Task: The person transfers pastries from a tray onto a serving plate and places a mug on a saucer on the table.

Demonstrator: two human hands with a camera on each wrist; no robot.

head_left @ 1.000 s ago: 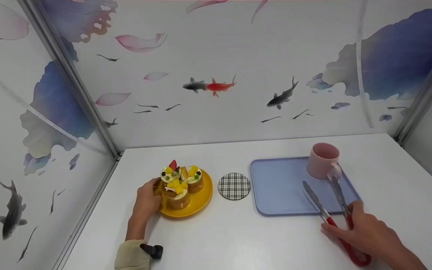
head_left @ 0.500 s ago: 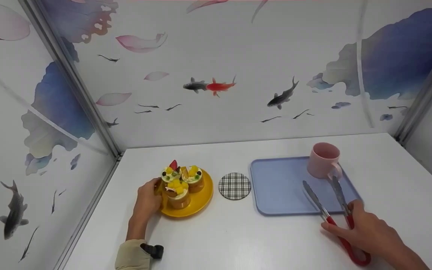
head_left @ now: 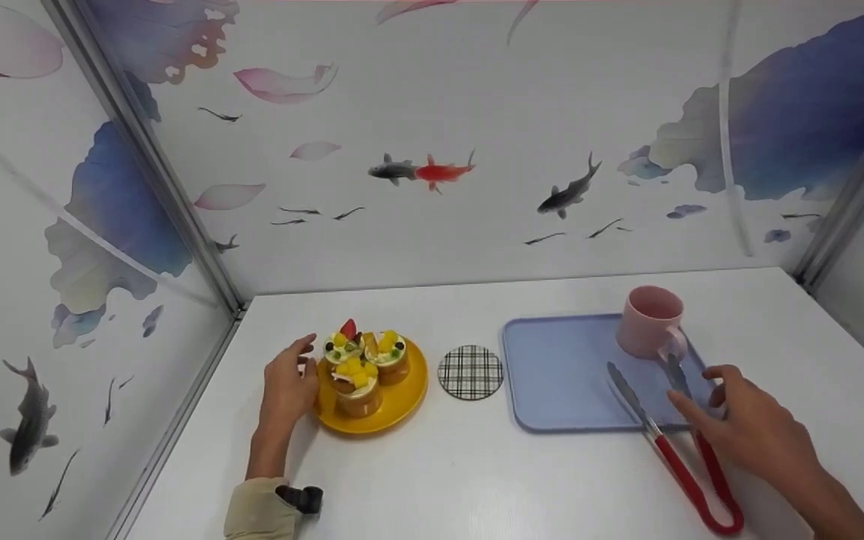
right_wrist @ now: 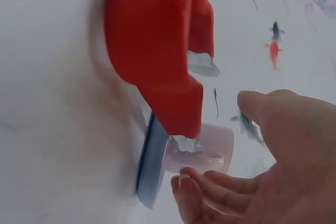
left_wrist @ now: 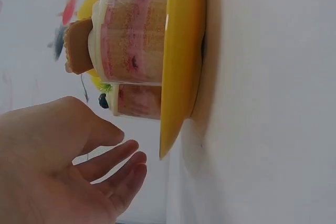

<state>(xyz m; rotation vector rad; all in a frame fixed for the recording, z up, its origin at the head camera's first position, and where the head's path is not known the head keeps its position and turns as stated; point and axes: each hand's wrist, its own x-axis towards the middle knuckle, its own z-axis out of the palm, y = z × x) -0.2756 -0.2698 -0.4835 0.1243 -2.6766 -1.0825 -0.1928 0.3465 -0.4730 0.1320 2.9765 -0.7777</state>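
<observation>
My left hand (head_left: 286,386) is beside the left rim of a yellow plate (head_left: 394,409), its fingers relaxed and holding nothing. In the left wrist view a gap shows between the fingertips and the plate (left_wrist: 181,51). Three dessert cups (head_left: 358,397) topped with fruit stand on that plate. My right hand (head_left: 758,420) hovers over the red-handled tongs (head_left: 679,472), thumb and fingers spread. Those tongs lie with their metal arms spread across the front edge of the blue tray (head_left: 559,390). In the right wrist view the red handle (right_wrist: 152,30) is apart from the hand.
A pink mug (head_left: 649,322) stands at the back right of the tray, its handle near one tong tip. Between plate and tray lies a round plaid coaster (head_left: 470,373). Printed white walls (head_left: 477,247) bound the white table (head_left: 447,480) behind and at the sides.
My left hand has let go of the plate's rim and drawn slightly left. The right hand has released the tongs and lifted up and right. Plate, tongs and tray stay in place.
</observation>
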